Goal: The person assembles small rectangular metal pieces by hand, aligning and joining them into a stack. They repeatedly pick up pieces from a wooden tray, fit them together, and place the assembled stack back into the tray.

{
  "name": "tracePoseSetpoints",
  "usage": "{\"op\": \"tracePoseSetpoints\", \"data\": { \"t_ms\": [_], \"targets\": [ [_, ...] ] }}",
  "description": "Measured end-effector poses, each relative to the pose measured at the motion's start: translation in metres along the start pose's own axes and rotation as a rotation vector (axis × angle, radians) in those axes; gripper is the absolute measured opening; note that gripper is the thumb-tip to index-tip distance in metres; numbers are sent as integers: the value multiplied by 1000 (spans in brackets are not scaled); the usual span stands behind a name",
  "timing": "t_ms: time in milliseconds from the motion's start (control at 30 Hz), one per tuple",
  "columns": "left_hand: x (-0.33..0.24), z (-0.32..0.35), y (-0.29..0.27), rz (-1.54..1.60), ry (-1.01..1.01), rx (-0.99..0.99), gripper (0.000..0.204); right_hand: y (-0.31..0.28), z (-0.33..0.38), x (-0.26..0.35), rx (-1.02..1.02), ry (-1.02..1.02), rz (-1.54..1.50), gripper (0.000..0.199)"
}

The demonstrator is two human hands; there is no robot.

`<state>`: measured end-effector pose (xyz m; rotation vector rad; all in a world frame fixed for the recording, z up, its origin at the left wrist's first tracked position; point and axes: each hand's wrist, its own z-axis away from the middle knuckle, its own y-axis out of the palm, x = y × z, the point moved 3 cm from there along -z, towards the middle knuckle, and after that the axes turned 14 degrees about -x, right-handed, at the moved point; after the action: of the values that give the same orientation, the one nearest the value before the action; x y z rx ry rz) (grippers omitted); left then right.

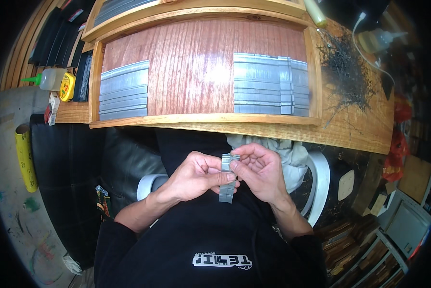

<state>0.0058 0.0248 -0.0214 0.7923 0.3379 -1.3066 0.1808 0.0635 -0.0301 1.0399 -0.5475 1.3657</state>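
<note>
Held over the lap, just below the near edge of the wooden tray (203, 120), a grey metal strip stack (227, 180) is being pinched between the left hand (196, 175) and the right hand (261, 173). Both grips are being pressed together on it; thumbs are best kept flat so strips are parted one at a time, squarely.
</note>
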Motion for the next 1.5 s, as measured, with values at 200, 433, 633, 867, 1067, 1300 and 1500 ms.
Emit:
{"op": "tracePoseSetpoints", "data": {
  "t_ms": [200,433,633,867,1067,1300,1500],
  "targets": [
    [1,0,1,3,4,5,22,-3,0,2,7,32,89,15],
    [3,0,2,40,8,6,22,-4,1,-4,-2,0,58,12],
    [5,-4,3,5,11,-19,20,-4,5,-5,-66,0,-2,12],
    [4,-3,-3,60,91,-150,22,-26,9,37,-115,-89,142,10],
    [-1,-2,0,66,93,-86,20,-112,-6,150,-491,-572,12,16],
    [0,-1,0,52,91,-20,17,-84,17,120,-322,-466,270,11],
    [2,-4,4,-23,56,45,17,-19,7,24,13,-9,239,14]
  ]
}}
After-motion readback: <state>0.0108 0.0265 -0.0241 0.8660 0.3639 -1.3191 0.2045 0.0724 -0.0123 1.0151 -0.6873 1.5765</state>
